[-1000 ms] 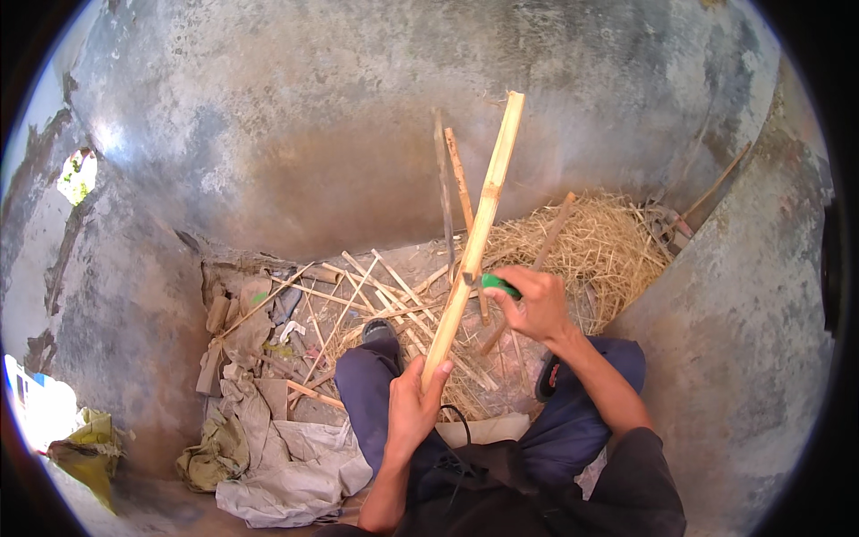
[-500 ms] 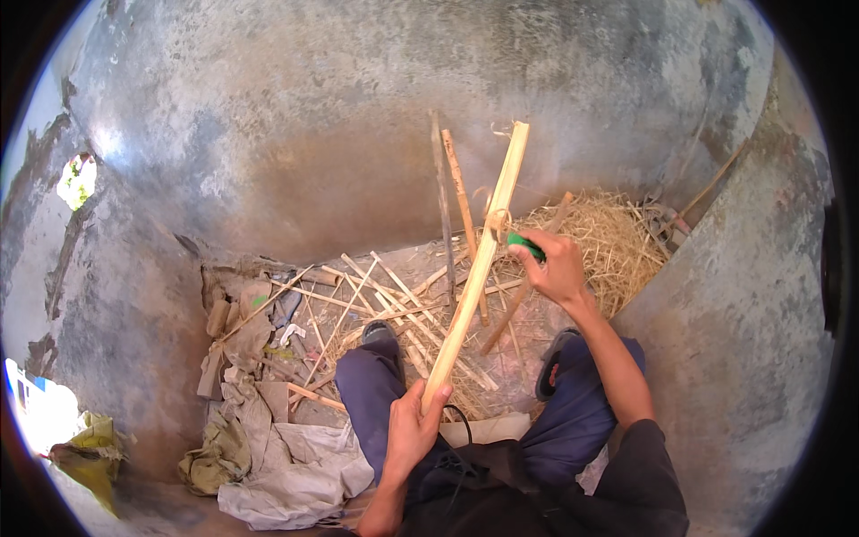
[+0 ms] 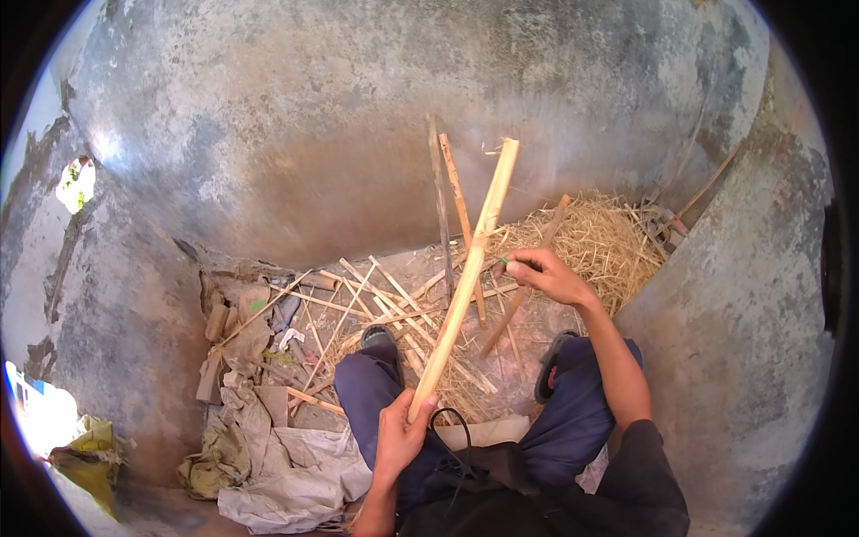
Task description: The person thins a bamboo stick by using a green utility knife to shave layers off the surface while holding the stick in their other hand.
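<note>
My left hand (image 3: 403,437) is closed round the near end of a long, pale wooden strip (image 3: 455,315). The strip slants up and away to the right over the floor, with thin curls of shaving at its middle and far end. My right hand (image 3: 552,276) is closed on a small green-handled knife (image 3: 506,261), just right of the strip's middle. Most of the handle is hidden by the fingers, and a short dark part, seemingly the blade, shows beside the strip. I cannot tell whether it touches the wood.
Several thin sticks (image 3: 356,293) lie across the floor between my feet and the wall. A heap of shavings (image 3: 608,243) is at the far right. Upright poles (image 3: 458,192) lean on the concrete wall (image 3: 295,116). Crumpled sacks (image 3: 286,479) lie at the left.
My right hand has drawn a little nearer and left with the knife, turning so less green shows. The strip has shifted slightly left and nearer with my left hand.
</note>
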A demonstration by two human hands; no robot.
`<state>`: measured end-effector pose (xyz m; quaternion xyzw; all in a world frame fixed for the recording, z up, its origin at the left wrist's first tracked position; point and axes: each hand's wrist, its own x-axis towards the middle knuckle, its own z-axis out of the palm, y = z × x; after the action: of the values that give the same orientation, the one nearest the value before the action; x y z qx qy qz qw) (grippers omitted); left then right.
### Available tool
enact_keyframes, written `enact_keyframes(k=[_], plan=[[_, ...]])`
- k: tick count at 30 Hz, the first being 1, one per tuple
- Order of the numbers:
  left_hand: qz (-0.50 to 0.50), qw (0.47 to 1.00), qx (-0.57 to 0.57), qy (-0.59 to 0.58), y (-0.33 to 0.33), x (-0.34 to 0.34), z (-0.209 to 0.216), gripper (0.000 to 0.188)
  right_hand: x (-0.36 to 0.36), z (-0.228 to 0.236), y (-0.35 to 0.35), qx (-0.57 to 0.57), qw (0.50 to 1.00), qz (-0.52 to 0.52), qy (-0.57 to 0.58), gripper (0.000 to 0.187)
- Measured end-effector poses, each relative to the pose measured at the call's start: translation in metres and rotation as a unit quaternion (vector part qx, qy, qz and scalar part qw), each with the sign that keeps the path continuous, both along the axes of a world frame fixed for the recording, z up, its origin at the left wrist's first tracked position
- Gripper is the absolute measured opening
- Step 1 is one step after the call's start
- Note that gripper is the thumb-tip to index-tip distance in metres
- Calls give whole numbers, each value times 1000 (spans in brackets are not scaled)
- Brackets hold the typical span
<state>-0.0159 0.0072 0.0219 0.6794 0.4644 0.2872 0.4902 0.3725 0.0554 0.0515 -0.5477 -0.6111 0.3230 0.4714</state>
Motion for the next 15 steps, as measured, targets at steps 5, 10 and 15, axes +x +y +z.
enact_keyframes(k=[5,10,15], plan=[[56,993,98,43,8,-2,-4,39,-11,19,-20,-40,992,-23,-120,27],[55,989,117,74,11,9,-2,40,-38,-2,-16,246,926,-144,-249,27],[26,991,111,68,7,15,-9,38,-73,2,-17,283,870,-210,-345,39]])
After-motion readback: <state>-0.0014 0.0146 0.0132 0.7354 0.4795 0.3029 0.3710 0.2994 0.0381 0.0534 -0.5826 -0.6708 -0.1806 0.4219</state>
